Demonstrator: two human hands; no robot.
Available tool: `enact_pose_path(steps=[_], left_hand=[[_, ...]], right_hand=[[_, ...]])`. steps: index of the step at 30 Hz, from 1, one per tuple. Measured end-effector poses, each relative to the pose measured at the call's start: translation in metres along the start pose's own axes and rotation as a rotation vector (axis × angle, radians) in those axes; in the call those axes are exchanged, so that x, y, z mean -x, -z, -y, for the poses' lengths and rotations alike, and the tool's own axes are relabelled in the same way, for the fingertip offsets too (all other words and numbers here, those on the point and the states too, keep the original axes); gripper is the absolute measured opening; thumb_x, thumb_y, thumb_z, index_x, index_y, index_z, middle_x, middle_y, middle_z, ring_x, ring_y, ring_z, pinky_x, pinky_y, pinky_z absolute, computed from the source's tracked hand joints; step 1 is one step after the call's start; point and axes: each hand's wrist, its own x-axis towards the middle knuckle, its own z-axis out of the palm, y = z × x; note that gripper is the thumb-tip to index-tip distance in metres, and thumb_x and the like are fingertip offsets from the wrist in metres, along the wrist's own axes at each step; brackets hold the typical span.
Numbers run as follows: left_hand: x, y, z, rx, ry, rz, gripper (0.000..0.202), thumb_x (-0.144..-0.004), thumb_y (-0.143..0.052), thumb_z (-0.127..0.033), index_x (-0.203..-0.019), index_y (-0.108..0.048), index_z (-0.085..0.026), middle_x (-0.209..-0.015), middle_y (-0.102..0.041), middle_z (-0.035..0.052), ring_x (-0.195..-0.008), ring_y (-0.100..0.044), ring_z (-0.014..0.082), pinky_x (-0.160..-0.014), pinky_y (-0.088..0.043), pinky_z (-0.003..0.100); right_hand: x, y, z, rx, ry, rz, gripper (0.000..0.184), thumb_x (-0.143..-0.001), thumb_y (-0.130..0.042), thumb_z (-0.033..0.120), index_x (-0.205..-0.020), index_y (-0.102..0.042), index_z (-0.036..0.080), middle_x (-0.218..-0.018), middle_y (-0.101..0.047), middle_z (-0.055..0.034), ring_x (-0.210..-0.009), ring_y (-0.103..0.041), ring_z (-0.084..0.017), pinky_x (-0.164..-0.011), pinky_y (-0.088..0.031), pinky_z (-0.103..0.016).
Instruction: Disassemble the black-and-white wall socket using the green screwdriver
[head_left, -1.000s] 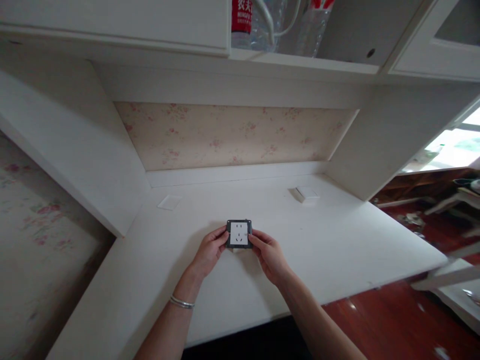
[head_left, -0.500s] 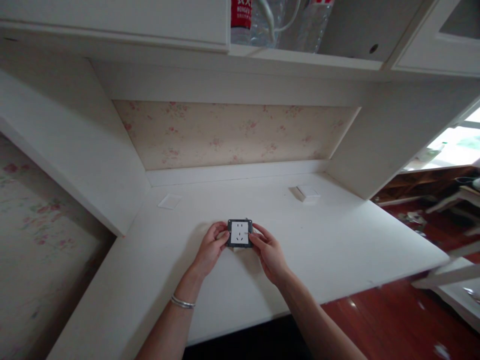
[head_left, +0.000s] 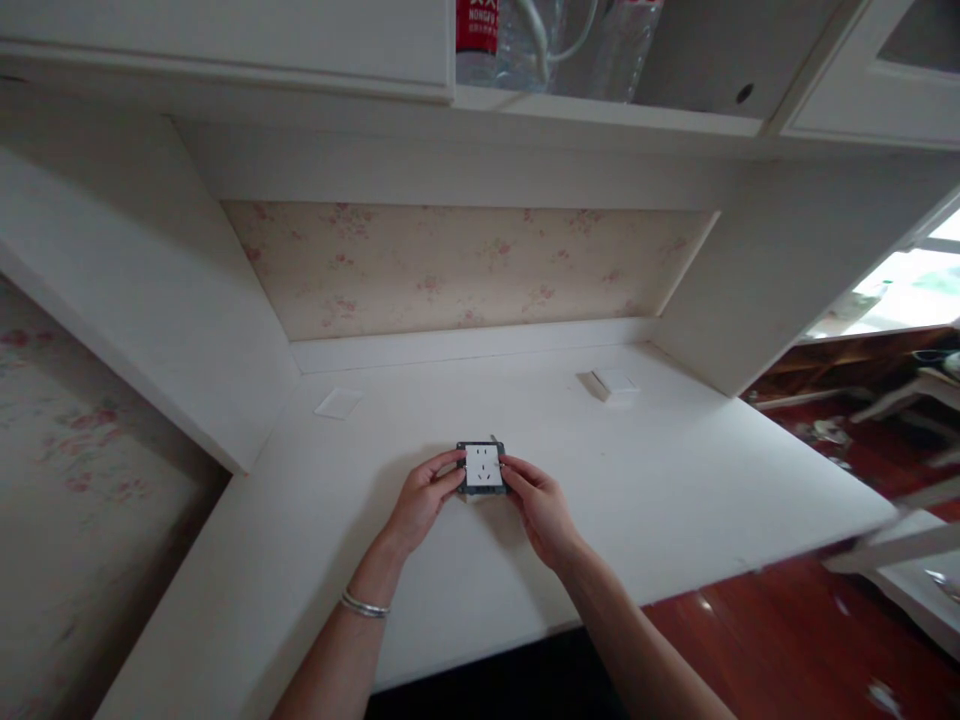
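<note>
10 o'clock: square plate [head_left: 339, 403] was seen on desk [head_left: 637, 520] | 8 o'clock: socket [head_left: 484, 467] was thumb-and-finger pinched by left hand [head_left: 421, 499] | centre: socket was held over desk, contact beneath unclear | 4 o'clock: likewise pinched by right hand [head_left: 543, 510] | 2 o'clock: white block [head_left: 616, 385] was seen

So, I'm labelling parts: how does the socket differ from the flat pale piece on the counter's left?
The socket has a dark border around a white slotted face; the flat piece looks pale throughout. The left hand and right hand hold the socket; the flat piece lies on the counter. Both look four-sided.
</note>
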Motion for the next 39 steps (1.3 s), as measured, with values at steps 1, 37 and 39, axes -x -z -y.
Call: enact_pose_path(steps=[1,37,39], left_hand=[[0.0000,0.0001,0.0002,-0.005,0.001,-0.007,0.041,-0.068,-0.075,-0.023,-0.107,-0.066,-0.014,-0.102,-0.069,0.0102,-0.087,-0.064,0.0189,-0.079,-0.048,0.029],[-0.0036,-0.0018,-0.0005,-0.559,-0.391,-0.249,0.012,-0.067,-0.075,-0.031,-0.074,-0.075,-0.022,-0.087,-0.065,0.0039,-0.077,-0.060,0.0171,-0.070,-0.047,0.025],[-0.0040,-0.0011,-0.0005,-0.569,-0.376,-0.274,0.013,-0.069,-0.073,-0.032,-0.075,-0.074,-0.021,-0.086,-0.066,0.0037,-0.076,-0.060,0.0172,-0.069,-0.046,0.025]], right_hand=[[-0.0003,0.0006,-0.0004,-0.001,0.004,0.004,0.034,-0.066,-0.074,0.033,-0.096,-0.071,0.017,-0.101,-0.070,-0.0063,-0.094,-0.061,-0.018,-0.090,-0.044,-0.033],[-0.0019,0.0006,-0.0049,0.029,0.021,0.012,0.035,-0.065,-0.075,0.033,-0.096,-0.072,0.017,-0.097,-0.071,-0.0074,-0.092,-0.063,-0.021,-0.090,-0.046,-0.037],[-0.0016,0.0008,-0.0055,0.030,0.024,0.023,0.035,-0.065,-0.075,0.033,-0.096,-0.072,0.017,-0.098,-0.071,-0.0075,-0.093,-0.063,-0.021,-0.091,-0.045,-0.038]])
